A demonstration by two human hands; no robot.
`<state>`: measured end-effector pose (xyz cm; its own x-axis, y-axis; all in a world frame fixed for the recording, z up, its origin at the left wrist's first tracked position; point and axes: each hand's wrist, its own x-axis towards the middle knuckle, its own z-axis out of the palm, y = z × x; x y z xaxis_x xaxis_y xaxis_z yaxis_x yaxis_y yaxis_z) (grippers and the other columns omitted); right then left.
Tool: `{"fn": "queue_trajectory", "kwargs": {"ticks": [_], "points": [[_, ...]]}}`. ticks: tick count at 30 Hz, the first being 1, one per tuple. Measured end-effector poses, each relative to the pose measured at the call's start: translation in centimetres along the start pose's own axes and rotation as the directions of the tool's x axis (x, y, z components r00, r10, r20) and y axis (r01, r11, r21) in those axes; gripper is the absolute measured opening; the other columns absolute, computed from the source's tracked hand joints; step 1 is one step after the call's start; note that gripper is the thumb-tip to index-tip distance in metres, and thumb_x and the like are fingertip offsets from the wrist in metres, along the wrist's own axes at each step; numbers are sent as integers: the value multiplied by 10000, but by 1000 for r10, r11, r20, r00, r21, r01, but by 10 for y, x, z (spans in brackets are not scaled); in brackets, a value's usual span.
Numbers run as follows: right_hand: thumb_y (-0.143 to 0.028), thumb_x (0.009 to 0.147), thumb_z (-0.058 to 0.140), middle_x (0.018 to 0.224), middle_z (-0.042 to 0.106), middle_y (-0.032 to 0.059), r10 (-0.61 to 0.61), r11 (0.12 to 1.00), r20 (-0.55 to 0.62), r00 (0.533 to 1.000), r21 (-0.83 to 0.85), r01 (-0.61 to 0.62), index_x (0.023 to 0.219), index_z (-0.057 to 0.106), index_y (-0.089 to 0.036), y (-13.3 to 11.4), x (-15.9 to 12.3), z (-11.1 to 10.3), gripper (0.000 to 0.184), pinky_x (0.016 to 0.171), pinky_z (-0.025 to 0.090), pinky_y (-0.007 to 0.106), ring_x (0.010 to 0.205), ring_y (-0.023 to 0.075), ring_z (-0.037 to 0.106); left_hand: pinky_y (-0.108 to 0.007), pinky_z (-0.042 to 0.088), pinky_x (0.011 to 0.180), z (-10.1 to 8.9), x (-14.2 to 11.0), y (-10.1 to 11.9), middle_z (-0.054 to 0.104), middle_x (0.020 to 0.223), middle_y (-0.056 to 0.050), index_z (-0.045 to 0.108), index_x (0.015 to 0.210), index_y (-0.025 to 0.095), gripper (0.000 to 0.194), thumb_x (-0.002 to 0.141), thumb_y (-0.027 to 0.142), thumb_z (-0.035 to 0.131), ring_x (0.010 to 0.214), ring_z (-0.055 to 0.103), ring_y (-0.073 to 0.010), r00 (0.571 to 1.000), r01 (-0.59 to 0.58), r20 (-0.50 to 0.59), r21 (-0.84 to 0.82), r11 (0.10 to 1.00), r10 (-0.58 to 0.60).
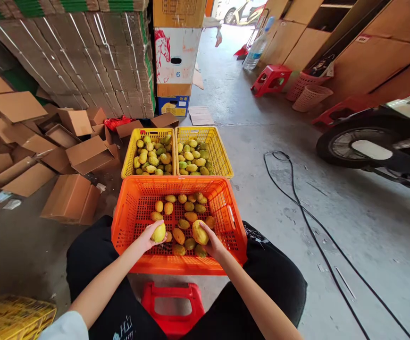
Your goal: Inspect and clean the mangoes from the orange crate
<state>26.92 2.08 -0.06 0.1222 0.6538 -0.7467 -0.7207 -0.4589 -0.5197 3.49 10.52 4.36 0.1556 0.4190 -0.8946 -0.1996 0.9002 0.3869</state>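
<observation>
My left hand (148, 237) is closed around a yellow oval fruit (158, 232), held over the left half of an orange plastic crate (123, 226). In my right hand (212, 242) is a larger yellow fruit with brownish patches (199, 232), over the crate's right half. Beneath both hands, several oval fruits (178, 236), orange to greenish brown, lie spread on the crate's slotted floor. Behind the orange crate stand two yellow crates side by side. The left yellow crate (129, 153) and the right yellow crate (222, 153) both hold many yellow-green fruits.
A red plastic stool (172, 321) is between my legs. Cardboard boxes (87, 153) are heaped at left, before stacked flattened cartons (84, 61). A black cable (307, 215) runs across the floor at right, near a motorcycle wheel (346, 141). A yellow crate (17, 316) sits at lower left.
</observation>
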Motion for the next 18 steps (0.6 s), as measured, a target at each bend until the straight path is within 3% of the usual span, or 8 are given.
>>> {"fn": "queue_trajectory", "kwargs": {"ticks": [10, 14, 18], "points": [[-369, 837, 639, 769, 739, 28, 31, 999, -39, 999, 41, -29, 859, 692, -205, -2, 0, 6, 173, 601, 553, 256, 668, 176, 682, -323, 610, 580, -9, 2, -3, 654, 673, -27, 549, 933, 170, 212, 839, 247, 722, 586, 691, -186, 1000, -17, -9, 36, 999, 17], [-353, 835, 615, 785, 747, 34, 5, 999, 0, 1000, 34, -5, 860, 670, -210, -2, 1, 5, 155, 641, 572, 284, 739, 211, 710, -308, 616, 589, -13, 4, -2, 672, 693, -51, 575, 934, 150, 186, 855, 263, 700, 594, 697, -182, 1000, 5, -21, 24, 1000, -5], [-379, 808, 688, 867, 766, 35, 3, 999, -37, 999, 41, -1, 937, 692, -217, -1, 3, 4, 207, 633, 572, 274, 774, 208, 722, -281, 613, 570, -13, 5, -1, 705, 744, -101, 610, 925, 119, 221, 899, 337, 626, 614, 707, -189, 999, 49, -20, 10, 999, -49]]}}
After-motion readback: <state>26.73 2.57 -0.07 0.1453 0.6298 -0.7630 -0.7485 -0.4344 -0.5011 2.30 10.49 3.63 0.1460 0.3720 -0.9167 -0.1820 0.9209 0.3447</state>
